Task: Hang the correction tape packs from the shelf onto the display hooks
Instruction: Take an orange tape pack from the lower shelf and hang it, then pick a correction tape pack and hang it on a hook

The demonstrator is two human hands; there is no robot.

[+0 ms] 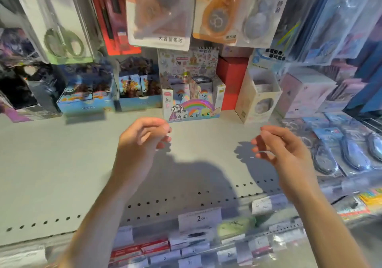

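Head view: correction tape packs (339, 143) lying rightward on shelf (62, 164), long axes running away; right hand (287, 149) nearer, left hand (142, 137) farther, both loosely curled, empty.

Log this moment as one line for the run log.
stage: between picks | left hand: empty, over shelf | right hand: empty | correction tape packs: lying at shelf right | hung packs: above

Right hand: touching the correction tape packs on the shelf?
Apart. Head view shows the right hand raised, bare shelf visible between it and the correction tape packs.
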